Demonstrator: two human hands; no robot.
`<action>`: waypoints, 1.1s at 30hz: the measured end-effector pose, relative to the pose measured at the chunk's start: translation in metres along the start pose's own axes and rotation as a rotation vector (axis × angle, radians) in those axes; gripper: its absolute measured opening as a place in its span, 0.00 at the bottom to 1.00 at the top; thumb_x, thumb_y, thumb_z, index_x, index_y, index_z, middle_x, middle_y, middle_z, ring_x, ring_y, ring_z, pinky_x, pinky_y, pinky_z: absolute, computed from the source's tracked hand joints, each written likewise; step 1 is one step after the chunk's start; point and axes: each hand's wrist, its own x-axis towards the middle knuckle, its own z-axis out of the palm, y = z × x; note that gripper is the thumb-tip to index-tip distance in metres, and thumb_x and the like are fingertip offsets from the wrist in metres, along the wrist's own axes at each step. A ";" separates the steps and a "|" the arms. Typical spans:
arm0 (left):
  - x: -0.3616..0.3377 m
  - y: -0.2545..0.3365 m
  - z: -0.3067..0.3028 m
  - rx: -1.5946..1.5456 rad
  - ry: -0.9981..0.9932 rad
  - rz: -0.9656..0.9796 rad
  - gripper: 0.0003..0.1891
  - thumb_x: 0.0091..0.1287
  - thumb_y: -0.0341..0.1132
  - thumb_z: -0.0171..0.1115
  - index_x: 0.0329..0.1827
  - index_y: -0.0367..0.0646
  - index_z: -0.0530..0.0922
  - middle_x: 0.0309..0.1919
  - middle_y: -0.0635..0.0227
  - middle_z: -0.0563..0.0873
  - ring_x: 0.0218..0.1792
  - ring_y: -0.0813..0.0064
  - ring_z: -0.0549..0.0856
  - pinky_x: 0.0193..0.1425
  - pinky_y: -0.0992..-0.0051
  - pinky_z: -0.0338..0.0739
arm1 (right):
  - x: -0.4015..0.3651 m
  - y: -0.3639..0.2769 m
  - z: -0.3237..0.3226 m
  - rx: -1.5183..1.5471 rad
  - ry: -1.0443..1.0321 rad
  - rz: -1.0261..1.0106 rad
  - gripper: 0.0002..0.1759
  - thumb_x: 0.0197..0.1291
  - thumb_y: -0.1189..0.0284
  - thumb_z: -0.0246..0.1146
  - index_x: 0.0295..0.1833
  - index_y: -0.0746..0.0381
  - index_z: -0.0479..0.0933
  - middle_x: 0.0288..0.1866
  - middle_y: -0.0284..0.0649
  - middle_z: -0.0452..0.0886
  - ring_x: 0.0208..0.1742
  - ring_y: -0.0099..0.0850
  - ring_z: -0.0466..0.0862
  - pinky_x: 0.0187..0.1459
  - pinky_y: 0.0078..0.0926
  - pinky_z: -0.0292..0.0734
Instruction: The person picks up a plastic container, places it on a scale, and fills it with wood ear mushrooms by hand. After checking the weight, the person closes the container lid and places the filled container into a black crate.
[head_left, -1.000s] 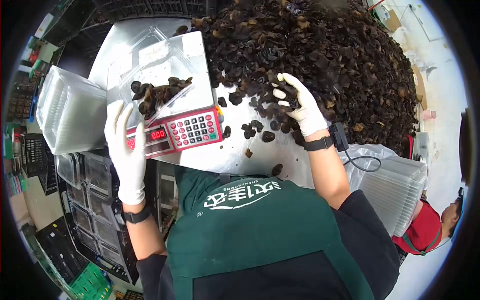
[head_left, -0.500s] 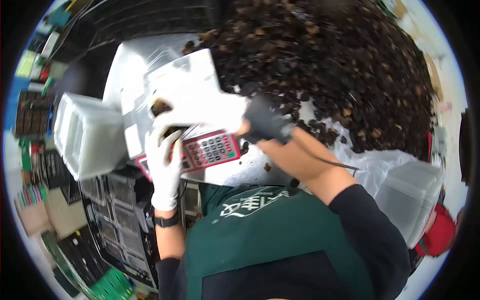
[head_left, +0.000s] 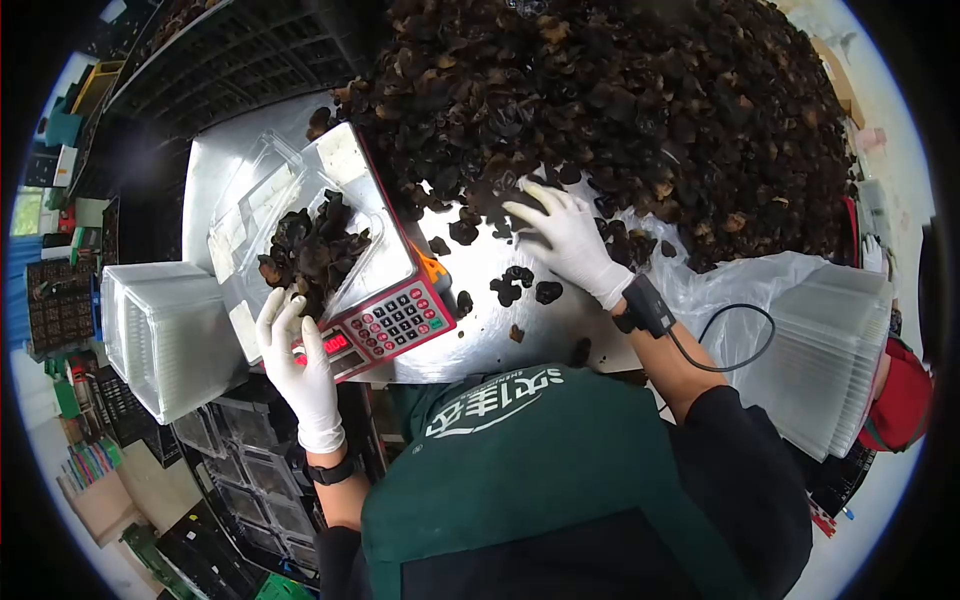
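My left hand (head_left: 298,370), in a white glove, is at the near edge of the scale (head_left: 395,325). Its fingers are apart, with the tips against a clump of dark wood ear mushrooms (head_left: 315,250). This clump lies in a clear plastic box (head_left: 345,292) on the weighing plate, its clear lid (head_left: 265,160) folded back. My right hand (head_left: 570,240), also gloved, hovers over the metal table (head_left: 470,345) at the near edge of the large wood ear pile (head_left: 620,110). The right fingers are stretched out, and nothing shows in them.
Stacked clear boxes (head_left: 165,335) stand left of the scale, and more clear boxes (head_left: 815,345) in a plastic bag stand at right. A black crate (head_left: 235,60) is at the back left. Loose wood ear pieces (head_left: 512,287) lie between the scale and my right hand.
My right hand has moved from above the scale rightward to the pile's edge, uncovering the wood ears in the box. My left hand stays by the scale, slightly lower and further left in view.
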 end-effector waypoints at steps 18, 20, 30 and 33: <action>-0.011 -0.005 -0.018 0.049 0.177 -0.031 0.15 0.65 0.21 0.64 0.55 0.41 0.84 0.61 0.56 0.83 0.62 0.55 0.82 0.69 0.63 0.74 | 0.101 -0.018 -0.039 0.305 0.161 0.229 0.17 0.57 0.75 0.70 0.53 0.62 0.85 0.45 0.43 0.88 0.43 0.37 0.89 0.48 0.27 0.81; -0.011 -0.004 -0.015 0.043 0.178 -0.033 0.15 0.66 0.20 0.64 0.54 0.40 0.84 0.60 0.56 0.83 0.61 0.57 0.83 0.67 0.65 0.75 | 0.100 -0.025 -0.044 0.497 0.017 0.355 0.16 0.59 0.75 0.71 0.52 0.67 0.84 0.40 0.40 0.89 0.37 0.26 0.86 0.42 0.23 0.79; 0.001 0.011 -0.018 0.011 0.178 0.056 0.15 0.66 0.19 0.63 0.54 0.40 0.84 0.60 0.57 0.83 0.61 0.59 0.83 0.66 0.66 0.76 | 0.150 -0.101 -0.082 1.326 -0.515 0.393 0.12 0.68 0.73 0.66 0.55 0.65 0.82 0.27 0.29 0.81 0.23 0.14 0.75 0.24 0.13 0.67; 0.008 0.013 -0.023 -0.023 0.214 0.061 0.18 0.65 0.19 0.62 0.58 0.39 0.82 0.60 0.56 0.83 0.63 0.58 0.81 0.70 0.65 0.72 | 0.172 -0.139 -0.083 1.116 -0.542 0.146 0.13 0.66 0.76 0.66 0.55 0.67 0.82 0.31 0.31 0.84 0.27 0.15 0.79 0.29 0.15 0.74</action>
